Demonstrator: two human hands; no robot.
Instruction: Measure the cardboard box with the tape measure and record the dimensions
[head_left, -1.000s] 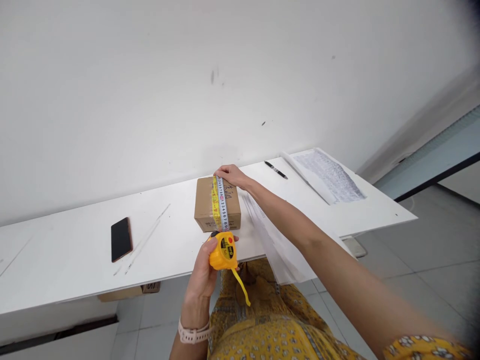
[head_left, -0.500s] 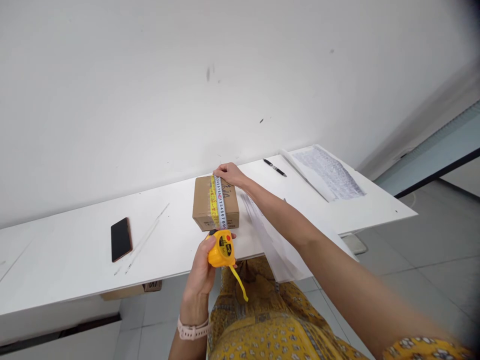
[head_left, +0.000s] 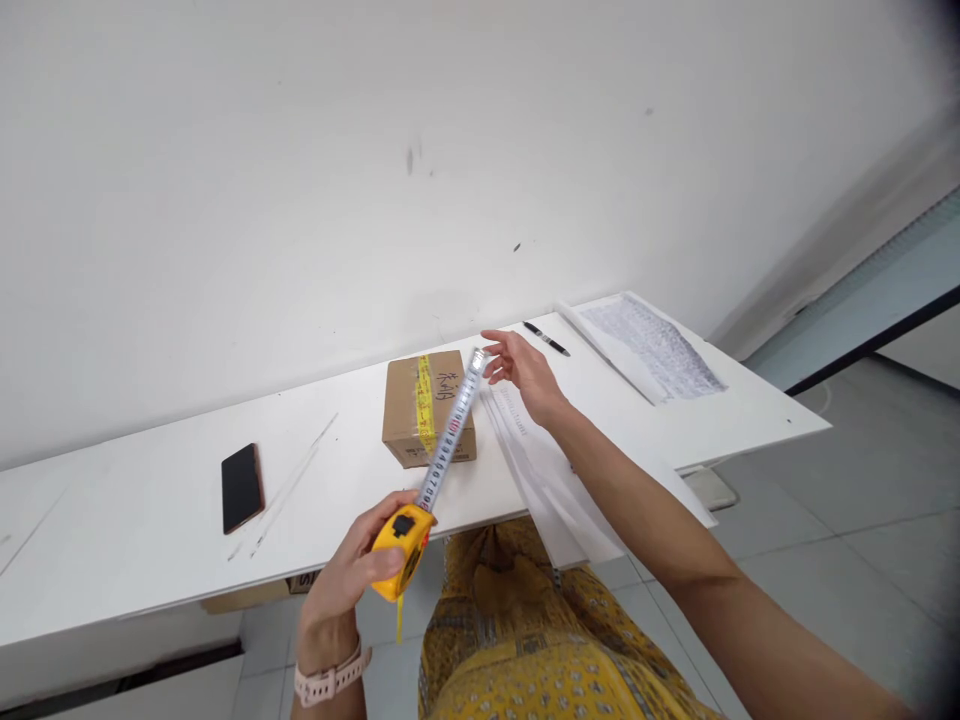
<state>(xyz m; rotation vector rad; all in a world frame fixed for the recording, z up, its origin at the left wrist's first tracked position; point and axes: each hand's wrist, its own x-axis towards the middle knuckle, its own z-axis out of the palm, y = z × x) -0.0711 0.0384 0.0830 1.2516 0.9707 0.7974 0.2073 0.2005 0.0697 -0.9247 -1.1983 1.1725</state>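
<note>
My left hand (head_left: 349, 565) grips the yellow case of a tape measure (head_left: 405, 545), just off the table's front edge. Its extended metal blade (head_left: 450, 435) slants up and right, passing in front of a small cardboard box (head_left: 401, 405) with yellow printed tape and black handwriting on top. Near the blade's end, my right hand (head_left: 525, 370) has its fingers spread, with the tip right beside them; whether they still touch is hard to tell. A yellow strap hangs from the tape measure's case.
A black phone (head_left: 241, 488) lies on the white table (head_left: 150, 500) at left. To the right are loose paper sheets (head_left: 555, 480), a black pen (head_left: 546, 338) and a printed page (head_left: 649, 345). A wall (head_left: 300, 200) stands behind the table.
The tape's blade has come off the box top and now slants to the right. My right hand has moved right and its fingers have opened; my left hand has shifted left and down.
</note>
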